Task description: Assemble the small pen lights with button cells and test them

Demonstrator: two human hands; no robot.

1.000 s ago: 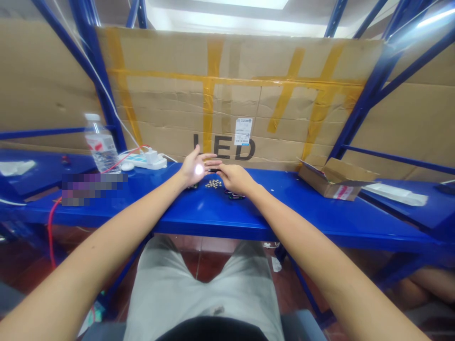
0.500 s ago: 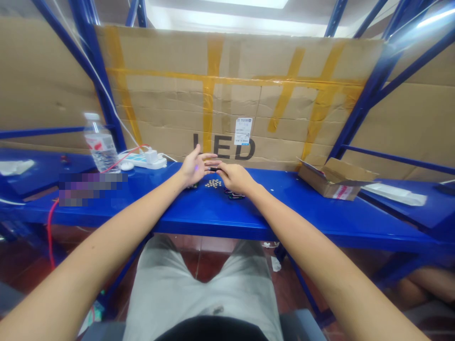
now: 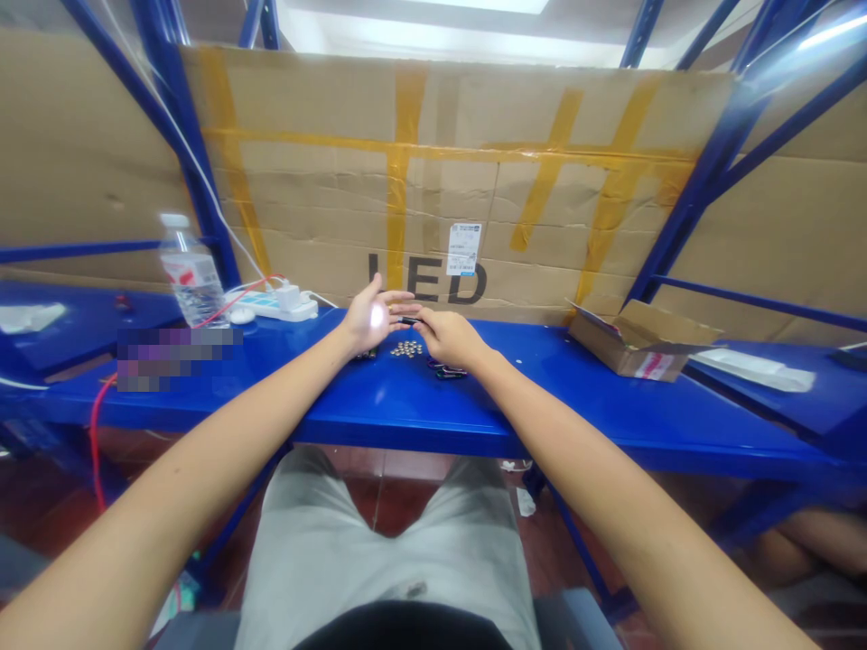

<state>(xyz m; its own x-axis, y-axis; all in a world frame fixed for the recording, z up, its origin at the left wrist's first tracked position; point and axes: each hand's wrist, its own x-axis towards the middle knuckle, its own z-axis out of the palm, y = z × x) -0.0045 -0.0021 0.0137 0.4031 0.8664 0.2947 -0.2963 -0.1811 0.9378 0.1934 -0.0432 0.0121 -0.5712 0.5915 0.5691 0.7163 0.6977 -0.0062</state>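
Note:
My right hand (image 3: 448,337) pinches a small black torch-like stick (image 3: 408,320) and points its tip at my left hand. My left hand (image 3: 371,318) is held open, palm toward the stick, with a bright white spot of light on the palm. Both hands hover just above the blue shelf (image 3: 420,406). Below them lies a small heap of several round metal button cells (image 3: 406,348). A few dark small parts (image 3: 447,370) lie under my right wrist, and another dark part (image 3: 366,356) lies under my left hand.
A water bottle (image 3: 191,273) stands at the left, with a white power strip and plug (image 3: 281,302) and a red cable (image 3: 101,406) beside it. An open cardboard box (image 3: 637,341) sits at the right. A taped cardboard sheet marked LED (image 3: 440,181) backs the shelf.
The light spot on my left palm went out half a second ago and shines again now. Both hands have stayed almost in place.

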